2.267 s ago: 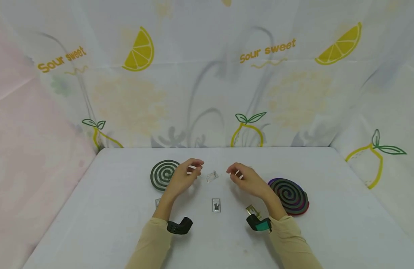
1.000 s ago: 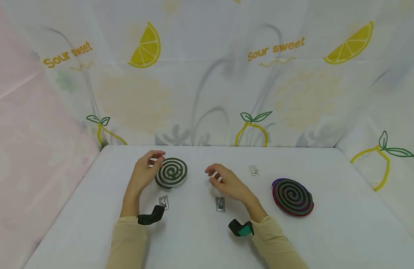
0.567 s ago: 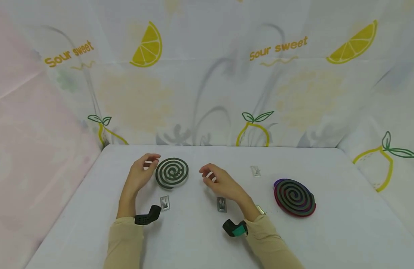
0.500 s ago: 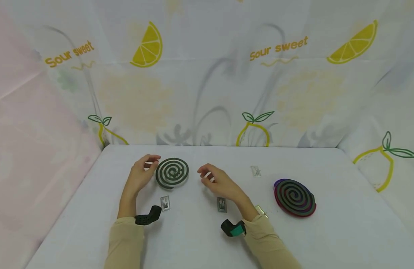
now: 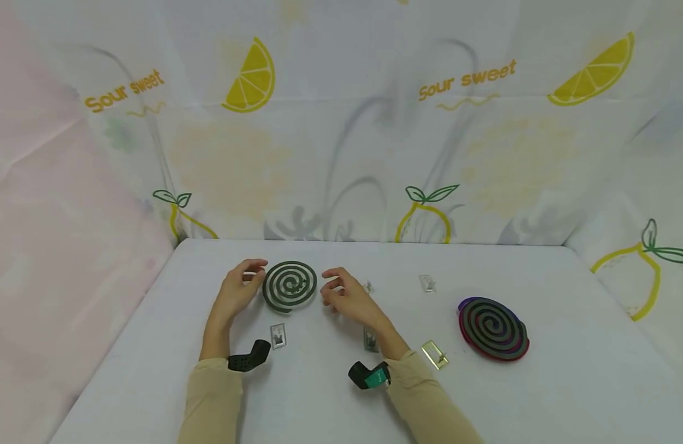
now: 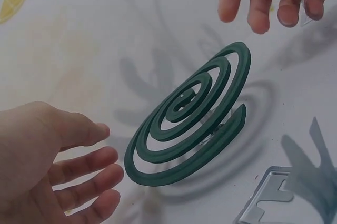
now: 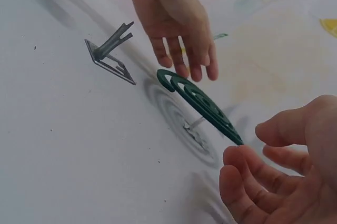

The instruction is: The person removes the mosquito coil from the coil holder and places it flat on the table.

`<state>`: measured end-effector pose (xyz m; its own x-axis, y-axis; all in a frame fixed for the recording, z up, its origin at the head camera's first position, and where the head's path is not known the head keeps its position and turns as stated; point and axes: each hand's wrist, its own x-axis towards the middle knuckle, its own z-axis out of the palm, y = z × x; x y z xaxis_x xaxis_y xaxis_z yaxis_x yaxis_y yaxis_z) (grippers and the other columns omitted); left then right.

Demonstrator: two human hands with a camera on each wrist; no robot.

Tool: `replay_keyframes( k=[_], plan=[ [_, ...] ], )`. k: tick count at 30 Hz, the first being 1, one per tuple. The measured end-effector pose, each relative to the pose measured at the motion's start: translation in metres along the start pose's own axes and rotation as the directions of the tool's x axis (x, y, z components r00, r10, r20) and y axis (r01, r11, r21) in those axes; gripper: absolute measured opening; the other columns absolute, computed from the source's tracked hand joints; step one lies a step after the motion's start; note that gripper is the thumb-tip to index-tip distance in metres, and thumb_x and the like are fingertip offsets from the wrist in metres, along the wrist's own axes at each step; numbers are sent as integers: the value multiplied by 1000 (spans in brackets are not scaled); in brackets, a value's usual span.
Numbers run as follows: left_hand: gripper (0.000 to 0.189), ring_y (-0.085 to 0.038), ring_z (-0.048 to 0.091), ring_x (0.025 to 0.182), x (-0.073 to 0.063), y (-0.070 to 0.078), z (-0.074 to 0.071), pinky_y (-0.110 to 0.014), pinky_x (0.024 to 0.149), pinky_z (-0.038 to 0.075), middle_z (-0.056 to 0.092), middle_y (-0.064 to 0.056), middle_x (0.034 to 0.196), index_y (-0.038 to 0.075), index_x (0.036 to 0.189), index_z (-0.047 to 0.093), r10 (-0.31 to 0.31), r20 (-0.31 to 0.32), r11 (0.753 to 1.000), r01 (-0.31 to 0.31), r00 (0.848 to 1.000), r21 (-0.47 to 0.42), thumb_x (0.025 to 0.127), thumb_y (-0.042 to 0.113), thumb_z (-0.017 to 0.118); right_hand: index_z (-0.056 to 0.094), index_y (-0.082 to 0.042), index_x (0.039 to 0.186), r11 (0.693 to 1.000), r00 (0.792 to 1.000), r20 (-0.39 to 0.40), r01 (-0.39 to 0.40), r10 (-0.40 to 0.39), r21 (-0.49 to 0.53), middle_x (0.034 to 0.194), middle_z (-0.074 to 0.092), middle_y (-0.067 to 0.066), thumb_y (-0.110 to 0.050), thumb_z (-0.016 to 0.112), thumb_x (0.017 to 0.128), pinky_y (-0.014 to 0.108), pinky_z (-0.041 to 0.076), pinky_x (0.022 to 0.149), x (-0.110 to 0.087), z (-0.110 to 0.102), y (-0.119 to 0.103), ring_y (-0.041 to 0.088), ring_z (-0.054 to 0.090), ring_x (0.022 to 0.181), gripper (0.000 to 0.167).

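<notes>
A dark green mosquito coil sits raised above the table on a small metal stand, its ring-shaped shadow beneath it. In the left wrist view the coil looks tilted. My left hand is at its left side, fingers loosely bent, holding nothing. On the other side hovers my right hand, also holding nothing. The right wrist view shows the right hand's fingertips very close to the coil's edge; whether they touch cannot be told. Just in front lies a silver coil stand with an upright prong.
A stack of coils, dark with purple and red edges, lies on the right. More metal stands are spread about: a gold one, a silver one and a dark one partly behind the right wrist. A printed cloth wall closes off the table's back.
Both hands were nearer the middle, then the left hand went to the coil's left. The right hand has moved left toward the coil, uncovering the gold stand. The view has shifted slightly.
</notes>
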<state>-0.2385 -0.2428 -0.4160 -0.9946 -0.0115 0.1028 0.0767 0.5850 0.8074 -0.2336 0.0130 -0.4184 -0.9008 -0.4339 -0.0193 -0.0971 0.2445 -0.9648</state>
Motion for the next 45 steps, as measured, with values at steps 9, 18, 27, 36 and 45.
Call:
replay_keyframes(
  k=[9,18,27,36,45],
  plan=[
    [34,-39,54,113,1,1,3,-46,93,45,57,-23,122,2,129,52,-38,29,999,38,999,4,97,14,48,40,1,132,965,992,-16,-120,127,231,106,56,18,-3,53,91,33,57,75,7,14,7,18,66,80,43],
    [39,-38,53,117,-1,3,3,-41,89,48,53,-23,126,2,134,49,-110,79,994,108,991,18,98,17,48,38,-5,134,934,979,1,-194,203,301,107,58,18,-5,54,93,31,56,78,10,23,5,20,69,85,44],
    [38,-35,54,116,-1,3,2,-37,86,49,51,-20,131,4,133,52,-124,88,992,122,988,25,98,20,47,37,-4,134,945,986,1,-162,169,284,102,61,16,-5,52,95,29,56,75,7,23,2,14,65,78,42],
    [37,-31,56,113,-1,3,0,-30,81,48,51,-18,132,7,132,53,-144,77,990,143,987,21,99,22,47,38,-6,134,951,984,-6,-171,179,256,100,62,14,-7,54,94,28,56,73,9,22,3,13,65,77,43],
    [37,-30,56,112,-2,5,-1,-35,86,49,50,-18,133,7,132,53,-139,73,990,138,988,11,99,22,46,39,-7,135,950,983,-1,-176,182,257,101,64,14,-7,55,93,27,56,73,9,21,5,13,65,78,45]
  ],
)
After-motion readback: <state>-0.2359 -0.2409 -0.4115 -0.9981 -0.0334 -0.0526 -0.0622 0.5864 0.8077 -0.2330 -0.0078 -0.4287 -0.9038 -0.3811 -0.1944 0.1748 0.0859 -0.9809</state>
